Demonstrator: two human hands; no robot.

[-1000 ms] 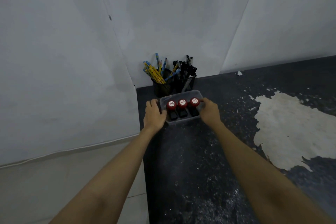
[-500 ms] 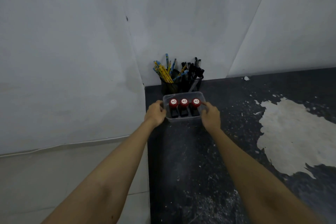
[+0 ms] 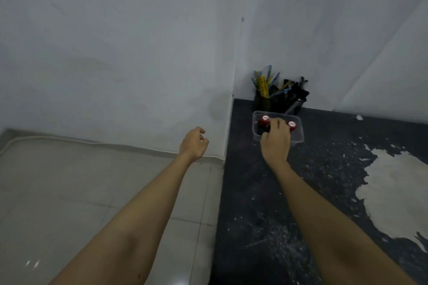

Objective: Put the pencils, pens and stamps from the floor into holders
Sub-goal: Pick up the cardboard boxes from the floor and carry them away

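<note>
A clear plastic tray sits on the dark floor near the wall corner and holds red-topped stamps. The left stamp and right stamp show; my right hand covers the middle one, its fingers closed over it inside the tray. Behind the tray stand two black holders: one with yellow and blue pencils, the other with black pens. My left hand hangs in the air left of the tray, loosely curled and holding nothing.
The dark floor surface is speckled and has a large pale worn patch at the right. Light tiles lie to the left. White walls close the corner behind the holders, with a wall edge beside the tray.
My left hand has let go of the tray's left end and drawn back to the left. My right hand has moved from the tray's right end onto the middle stamp. The view swung left.
</note>
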